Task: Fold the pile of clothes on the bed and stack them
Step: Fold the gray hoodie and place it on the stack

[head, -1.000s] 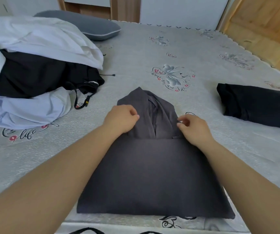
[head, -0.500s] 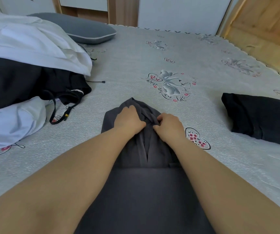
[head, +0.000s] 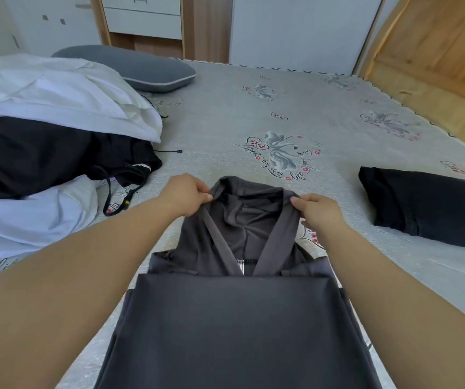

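Observation:
A dark grey hooded garment [head: 234, 327] lies on the bed [head: 253, 113] in front of me, its body folded into a rectangle and its hood pointing away. My left hand [head: 185, 196] pinches the hood's left edge. My right hand [head: 317, 211] pinches the hood's right edge. The hood is spread open between them and lifted a little. A pile of unfolded clothes [head: 43, 141], white, black and pale blue, sits on the left of the bed. A folded black garment [head: 427, 206] lies at the right.
A grey pillow [head: 138, 67] lies at the head of the bed, behind the pile. A black strap [head: 119, 197] trails out of the pile toward the garment. White cabinets and a wooden panel stand behind the bed.
My hands were close together on the middle of the hood. They have moved apart to its two edges and spread it open.

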